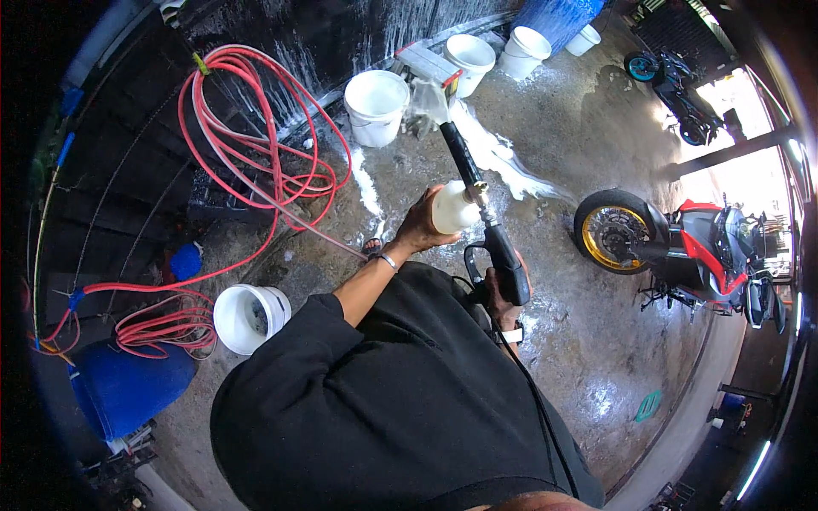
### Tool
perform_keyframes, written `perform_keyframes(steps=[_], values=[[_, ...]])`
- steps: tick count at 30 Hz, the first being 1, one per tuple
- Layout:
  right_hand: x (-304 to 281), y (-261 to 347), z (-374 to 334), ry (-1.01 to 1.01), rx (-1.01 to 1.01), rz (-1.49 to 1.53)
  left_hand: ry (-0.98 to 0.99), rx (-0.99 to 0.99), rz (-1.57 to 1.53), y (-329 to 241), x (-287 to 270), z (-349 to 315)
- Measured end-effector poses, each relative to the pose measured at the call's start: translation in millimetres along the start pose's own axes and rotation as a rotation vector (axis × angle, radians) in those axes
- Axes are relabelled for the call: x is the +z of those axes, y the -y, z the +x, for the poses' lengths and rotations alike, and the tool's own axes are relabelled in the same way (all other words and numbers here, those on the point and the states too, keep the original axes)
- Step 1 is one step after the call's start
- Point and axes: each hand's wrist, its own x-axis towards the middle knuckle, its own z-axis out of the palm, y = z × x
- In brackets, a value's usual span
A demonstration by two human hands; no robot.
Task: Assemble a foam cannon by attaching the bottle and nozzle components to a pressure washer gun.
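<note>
A black foam spray gun (504,260) with a long lance (460,153) points away from me toward the wall. Its pale bottle (454,209) hangs at the brass fitting. My left hand (422,223) is wrapped round the bottle. My right hand (504,302) grips the gun's handle near the trigger guard, its fingers partly hidden behind the gun. A dark hose (537,392) runs back from the handle over my black top. White foam (503,157) lies on the wet floor beyond the lance, and a blurred pale patch shows by its tip.
White buckets (377,106) stand along the foam-streaked wall, another bucket (247,319) at left. Red hose coils (243,136) hang on the left wall above a blue drum (132,383). A red and black motorcycle (690,247) stands right, another motorcycle (677,94) at far right.
</note>
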Motion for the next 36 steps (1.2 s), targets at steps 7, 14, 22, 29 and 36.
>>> perform_keyframes(steps=[7, 14, 22, 29, 36], values=[[-27.9, 44.4, 19.1, 0.532, 0.335, 0.756, -0.014, -0.015, -0.035, -14.1, -15.8, 3.6], [-7.2, 76.6, 59.3, 0.624, 0.364, 0.350, -0.001, 0.144, 0.064, -30.9, -27.9, 9.1], [62.4, 100.7, 87.2, 0.306, 0.157, -0.032, 0.027, 0.102, -0.014, -16.4, -36.3, 11.8], [109.3, 108.7, 82.2, 0.129, 0.186, -0.112, -0.015, 0.167, -0.103, 12.4, -63.1, 15.5], [126.0, 112.7, 70.0, 0.337, 0.466, 0.085, -0.039, 0.179, -0.151, 44.0, -86.8, -1.9]])
